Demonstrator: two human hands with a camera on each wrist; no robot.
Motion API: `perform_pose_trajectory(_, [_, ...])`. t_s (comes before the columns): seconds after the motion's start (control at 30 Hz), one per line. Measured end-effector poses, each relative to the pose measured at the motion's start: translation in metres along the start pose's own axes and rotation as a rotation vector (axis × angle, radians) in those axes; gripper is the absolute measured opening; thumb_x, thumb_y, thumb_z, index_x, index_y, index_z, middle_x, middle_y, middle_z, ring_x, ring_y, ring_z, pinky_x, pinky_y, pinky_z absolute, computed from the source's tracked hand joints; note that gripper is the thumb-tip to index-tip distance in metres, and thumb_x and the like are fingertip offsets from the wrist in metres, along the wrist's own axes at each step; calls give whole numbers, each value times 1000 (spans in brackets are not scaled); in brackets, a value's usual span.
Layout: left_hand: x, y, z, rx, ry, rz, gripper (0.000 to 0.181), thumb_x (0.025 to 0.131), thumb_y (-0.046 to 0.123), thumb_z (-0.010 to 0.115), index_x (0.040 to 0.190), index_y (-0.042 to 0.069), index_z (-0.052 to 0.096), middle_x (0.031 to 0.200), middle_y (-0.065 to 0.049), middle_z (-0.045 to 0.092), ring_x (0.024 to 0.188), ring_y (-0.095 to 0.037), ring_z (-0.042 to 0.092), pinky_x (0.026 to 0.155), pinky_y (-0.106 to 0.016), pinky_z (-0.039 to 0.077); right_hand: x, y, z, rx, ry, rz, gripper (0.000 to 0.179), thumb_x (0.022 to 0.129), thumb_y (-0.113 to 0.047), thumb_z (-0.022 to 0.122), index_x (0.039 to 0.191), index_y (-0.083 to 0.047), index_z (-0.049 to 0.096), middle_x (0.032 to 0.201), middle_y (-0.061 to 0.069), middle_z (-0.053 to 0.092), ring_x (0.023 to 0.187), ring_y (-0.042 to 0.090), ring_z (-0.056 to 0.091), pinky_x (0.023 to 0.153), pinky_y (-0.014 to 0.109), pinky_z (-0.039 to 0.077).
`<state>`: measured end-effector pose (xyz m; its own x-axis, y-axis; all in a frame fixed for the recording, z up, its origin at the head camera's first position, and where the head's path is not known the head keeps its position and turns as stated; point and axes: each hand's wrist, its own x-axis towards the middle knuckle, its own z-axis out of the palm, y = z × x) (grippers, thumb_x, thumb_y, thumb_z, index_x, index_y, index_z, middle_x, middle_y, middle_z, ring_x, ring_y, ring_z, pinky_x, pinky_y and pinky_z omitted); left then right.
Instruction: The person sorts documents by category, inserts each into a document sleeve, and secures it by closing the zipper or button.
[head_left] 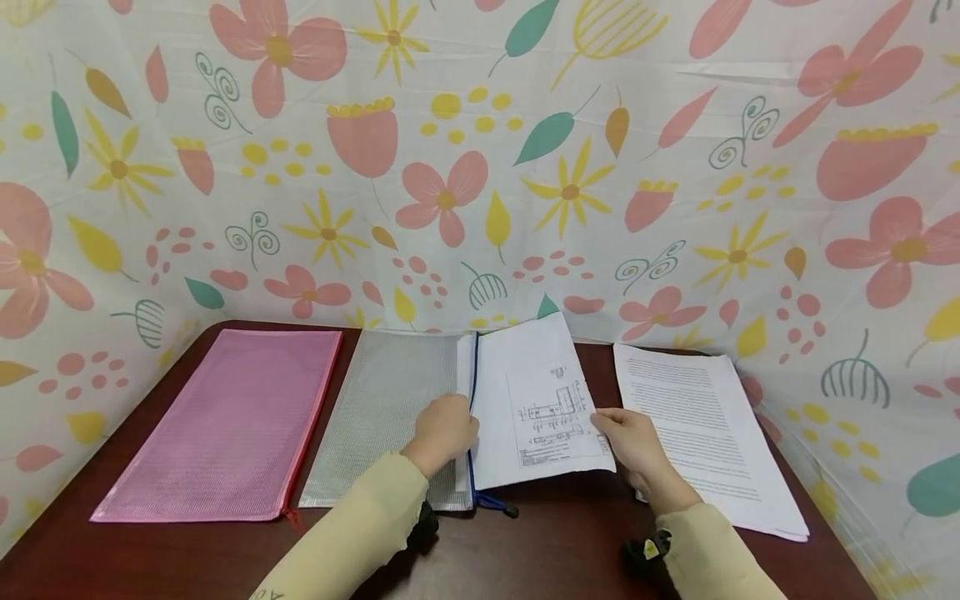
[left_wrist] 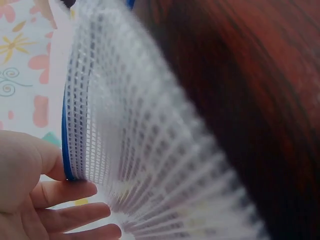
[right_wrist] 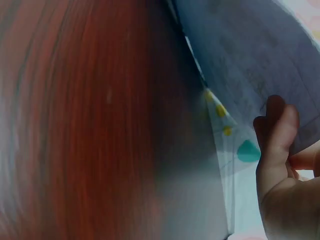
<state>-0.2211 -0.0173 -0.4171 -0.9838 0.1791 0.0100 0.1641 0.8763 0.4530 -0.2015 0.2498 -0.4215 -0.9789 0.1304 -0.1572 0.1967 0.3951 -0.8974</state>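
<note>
A clear mesh zipper pouch (head_left: 375,400) with a blue zipper edge lies in the middle of the table. My left hand (head_left: 444,432) pinches its blue edge between thumb and index finger, the other fingers stretched below, as the left wrist view shows. A white sheet with a printed technical drawing (head_left: 536,408) reaches partly into the pouch's opening. On the sheet's right edge my right hand (head_left: 633,446) grips the paper between thumb and fingers, lifting that side off the table. The sheet's left part is hidden inside the pouch.
A pink mesh pouch (head_left: 225,425) with a red zipper lies at the left. A stack of printed pages (head_left: 697,433) lies at the right, partly behind my right hand. A flowered cloth (head_left: 480,167) hangs behind the dark red table (head_left: 540,550).
</note>
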Motion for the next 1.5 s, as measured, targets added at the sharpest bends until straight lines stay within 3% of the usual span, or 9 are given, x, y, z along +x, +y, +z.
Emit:
perform_pose_trajectory(0.1, [0,2,-2,5,20,-8,30,87,12,54,57,11,47,56,-3,48,47,-15,44,37,-28,37,-2,-2,5,114,-6,27,38,97,-18,50,124,9,55,95,13,68,69,12,65,59,29,55])
perform_pose_trajectory(0.23, [0,2,-1,23,40,9,30,87,11,54,58,10,48,58,-3,49,48,-15,44,39,-28,37,-4,-2,12,174,-31,23,37,96,-16,51,122,11,54,87,7,68,66,13,66,56,30,56])
perform_pose_trajectory(0.53, [-1,2,4,73,46,74,24,89,10,54,66,5,58,65,-4,52,52,-14,43,43,-26,37,-8,-4,21,178,-52,-13,32,96,-12,51,117,12,57,88,10,69,68,15,67,57,32,56])
perform_pose_trajectory(0.73, [-2,4,5,44,65,86,21,89,11,54,71,4,58,68,-5,53,55,-15,44,46,-27,39,-8,-4,28,200,-81,1,32,96,-13,51,116,12,57,86,9,70,68,15,67,56,31,56])
perform_pose_trajectory(1.07, [-6,5,7,4,126,106,17,89,12,55,75,2,60,69,-5,54,55,-14,44,46,-26,38,4,-5,34,147,-98,35,35,93,-16,56,118,8,59,89,10,70,72,17,68,59,32,56])
perform_pose_trajectory(1.33, [-6,4,7,-48,167,129,18,87,11,56,70,4,57,67,-5,52,54,-14,42,46,-26,36,25,-8,35,44,-61,37,31,92,-12,57,115,8,62,92,16,69,71,15,67,62,34,57])
perform_pose_trajectory(1.5, [-5,4,7,-62,175,132,18,87,11,56,69,5,56,67,-5,52,54,-14,41,47,-26,36,28,-12,36,42,-31,20,28,90,-8,56,111,9,62,90,17,68,68,14,65,61,33,57])
